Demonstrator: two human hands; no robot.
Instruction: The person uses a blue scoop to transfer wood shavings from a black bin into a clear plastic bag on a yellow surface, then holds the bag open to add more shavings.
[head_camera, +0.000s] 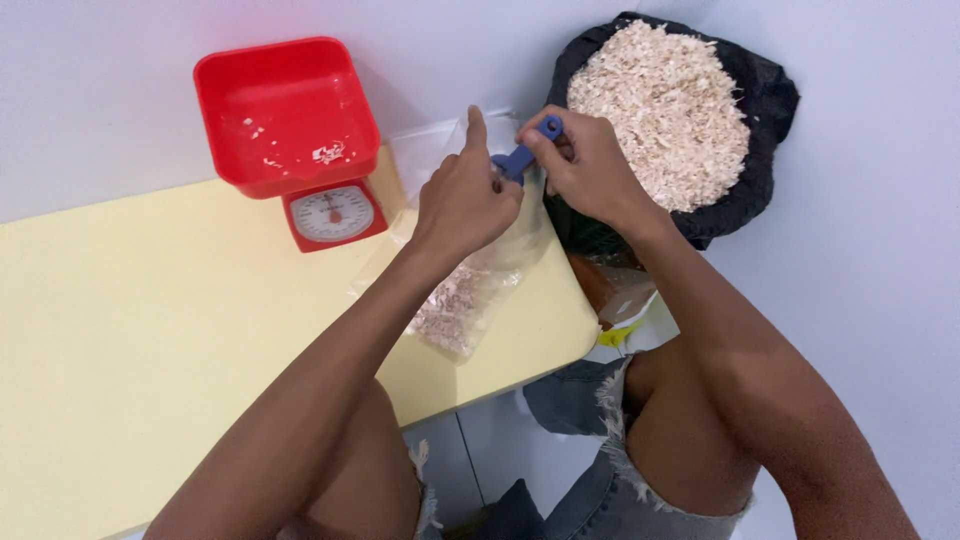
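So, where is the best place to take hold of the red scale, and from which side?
Probably by the red scale's low body under the tray, with hands on its left and right flanks. The tray is wide, looks as if it only rests on top, and holds a few shavings, so lifting by its rim could tip it. The front carries the dial, and the wall stands close behind.

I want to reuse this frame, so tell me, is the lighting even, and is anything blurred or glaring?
Head view: soft, even light with faint shadows under the red scale; no strong glare on the clear bag; left hand, right hand and blue scoop are reasonably sharp; the forearms near the bottom edge look stretched and softer.
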